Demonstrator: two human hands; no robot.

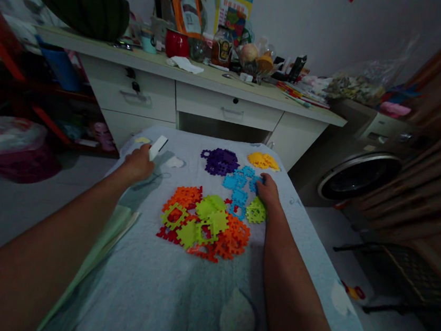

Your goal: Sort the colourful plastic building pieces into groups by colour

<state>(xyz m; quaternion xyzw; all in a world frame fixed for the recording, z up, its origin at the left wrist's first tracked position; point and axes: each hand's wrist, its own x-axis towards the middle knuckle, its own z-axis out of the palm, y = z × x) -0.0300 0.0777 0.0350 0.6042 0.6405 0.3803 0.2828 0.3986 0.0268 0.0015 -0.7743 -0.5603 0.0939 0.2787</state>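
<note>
My left hand (138, 162) is closed around a small white flat card (158, 146) near the far left of a grey-blue cloth (174, 288). My right hand (267, 190) rests on the cloth with its fingers curled at the blue plastic interlocking pieces (239, 182); whether it grips one is hidden. Sorted piles lie between my hands: purple pieces (220, 161), yellow pieces (263, 161), and a mixed heap of orange, green and red pieces (206, 223). One green piece (256, 211) sits just beside my right wrist.
A white desk (212, 98) with drawers and cluttered bottles, cups and books stands beyond the cloth. A washing machine (358, 173) is at the right, a wooden door behind it. Folded green paper (111, 233) lies under my left forearm. A pink tub (3, 146) sits on the floor left.
</note>
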